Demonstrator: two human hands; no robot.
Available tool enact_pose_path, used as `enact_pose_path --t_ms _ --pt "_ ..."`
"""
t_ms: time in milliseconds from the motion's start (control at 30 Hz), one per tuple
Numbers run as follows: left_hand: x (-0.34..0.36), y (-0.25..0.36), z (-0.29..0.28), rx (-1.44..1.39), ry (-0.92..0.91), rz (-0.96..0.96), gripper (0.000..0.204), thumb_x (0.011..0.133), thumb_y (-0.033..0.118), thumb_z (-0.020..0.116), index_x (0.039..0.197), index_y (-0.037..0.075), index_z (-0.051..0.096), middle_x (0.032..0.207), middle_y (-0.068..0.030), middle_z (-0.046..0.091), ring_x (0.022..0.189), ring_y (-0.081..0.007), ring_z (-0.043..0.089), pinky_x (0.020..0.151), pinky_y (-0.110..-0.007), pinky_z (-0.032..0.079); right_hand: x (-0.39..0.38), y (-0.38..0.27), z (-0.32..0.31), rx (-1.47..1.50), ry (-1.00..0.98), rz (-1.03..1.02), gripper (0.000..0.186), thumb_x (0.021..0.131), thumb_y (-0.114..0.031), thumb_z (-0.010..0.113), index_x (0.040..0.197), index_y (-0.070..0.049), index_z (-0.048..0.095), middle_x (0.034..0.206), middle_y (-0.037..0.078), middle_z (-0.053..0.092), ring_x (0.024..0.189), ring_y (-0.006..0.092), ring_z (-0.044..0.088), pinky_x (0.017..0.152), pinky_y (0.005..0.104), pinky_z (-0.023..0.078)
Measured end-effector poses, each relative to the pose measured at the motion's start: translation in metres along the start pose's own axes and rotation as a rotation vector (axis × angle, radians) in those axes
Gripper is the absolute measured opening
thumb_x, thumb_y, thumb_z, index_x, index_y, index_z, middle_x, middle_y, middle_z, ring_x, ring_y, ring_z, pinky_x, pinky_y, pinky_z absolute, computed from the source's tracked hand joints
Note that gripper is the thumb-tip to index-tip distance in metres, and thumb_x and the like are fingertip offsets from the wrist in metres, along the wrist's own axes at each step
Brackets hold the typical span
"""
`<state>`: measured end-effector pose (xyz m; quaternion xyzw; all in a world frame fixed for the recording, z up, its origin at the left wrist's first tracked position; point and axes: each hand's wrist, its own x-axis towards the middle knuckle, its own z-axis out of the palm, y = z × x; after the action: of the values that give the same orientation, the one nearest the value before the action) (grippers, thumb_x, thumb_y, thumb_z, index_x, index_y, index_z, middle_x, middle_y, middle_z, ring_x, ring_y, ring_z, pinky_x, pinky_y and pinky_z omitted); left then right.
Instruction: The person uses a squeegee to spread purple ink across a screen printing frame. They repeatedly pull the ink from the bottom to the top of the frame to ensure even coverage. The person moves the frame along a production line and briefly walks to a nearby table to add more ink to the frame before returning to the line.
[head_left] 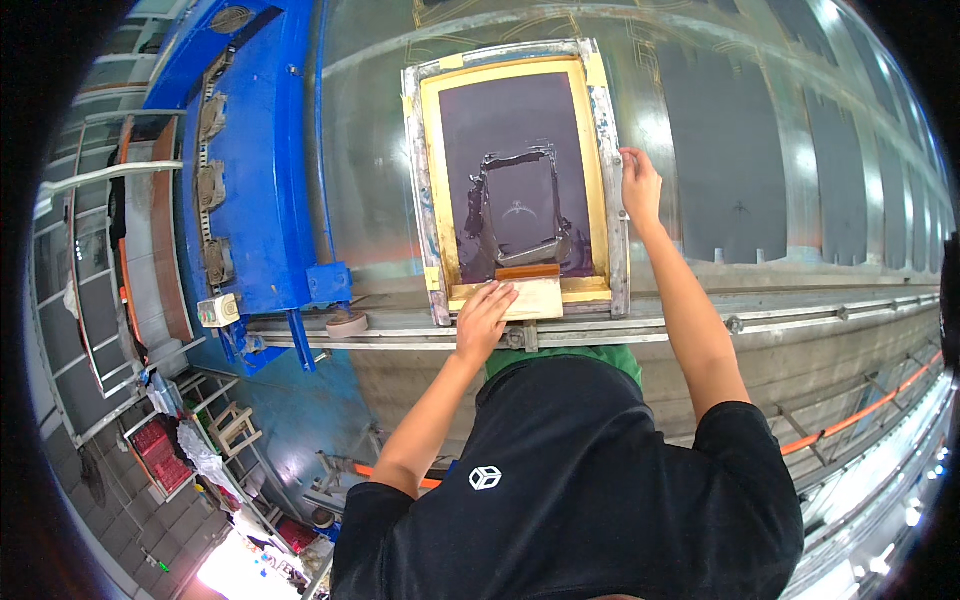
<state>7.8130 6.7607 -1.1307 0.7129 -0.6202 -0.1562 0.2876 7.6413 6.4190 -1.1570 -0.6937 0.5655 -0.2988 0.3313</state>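
A screen printing frame with a metal rim and yellow tape lies on the long table in front of me. Its dark purple mesh has a rectangle outlined by glossy dark ink, with a small pale curved design inside. At the near end of the frame rests a squeegee with a pale wooden handle and an orange-brown blade. My left hand grips the left part of that handle. On the right side rim, the fingers of my right hand are curled in against the frame's edge.
To the right, dark fabric panels lie flat along the table, the nearest bearing a small mark. A blue machine stands at the left. A metal rail runs along the table's near edge. Racks and a red crate are lower left.
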Motion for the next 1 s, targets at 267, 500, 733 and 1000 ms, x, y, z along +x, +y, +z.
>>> enact_pose_path --t_ms 267,500,733,1000 --pt "0.093 -0.035 -0.005 0.054 0.071 -0.053 0.049 0.076 -0.004 0.069 0.123 0.013 0.072 0.131 -0.0044 0.070 0.124 -0.0298 0.063 0.105 -0.042 0.051 -0.019 -0.053 -0.035 -0.358 -0.183 -0.495 0.050 0.093 -0.046 0.070 0.132 -0.016 0.067 0.128 0.007 0.064 0.114 0.0296 0.059 0.092 0.0457 0.046" --pt "0.193 -0.055 -0.025 -0.077 0.107 -0.017 0.040 0.076 -0.006 0.069 0.113 0.007 0.073 0.117 -0.0107 0.073 0.113 -0.0324 0.067 0.101 -0.042 0.052 -0.017 -0.088 0.023 -0.468 -0.478 -0.633 0.045 0.079 -0.021 0.079 0.122 -0.012 0.070 0.121 0.002 0.069 0.112 0.0255 0.059 0.095 0.0432 0.045" --pt "0.087 -0.028 -0.013 0.005 -0.043 -0.057 0.049 0.074 -0.010 0.064 0.118 0.007 0.070 0.125 -0.0107 0.071 0.122 -0.0299 0.064 0.094 -0.043 0.052 -0.131 -0.062 -0.005 -0.372 -0.541 -0.538 0.044 0.078 -0.013 0.075 0.122 -0.012 0.070 0.122 0.004 0.067 0.108 0.0251 0.058 0.091 0.0412 0.045" --pt "0.174 -0.060 -0.021 -0.015 0.114 0.008 0.044 0.078 -0.007 0.066 0.118 0.008 0.072 0.121 -0.0127 0.072 0.115 -0.0334 0.067 0.093 -0.043 0.054 -0.045 -0.087 0.023 -0.299 -0.345 -0.616 0.040 0.080 -0.008 0.070 0.121 -0.011 0.071 0.121 0.006 0.069 0.108 0.0297 0.059 0.093 0.0437 0.046"
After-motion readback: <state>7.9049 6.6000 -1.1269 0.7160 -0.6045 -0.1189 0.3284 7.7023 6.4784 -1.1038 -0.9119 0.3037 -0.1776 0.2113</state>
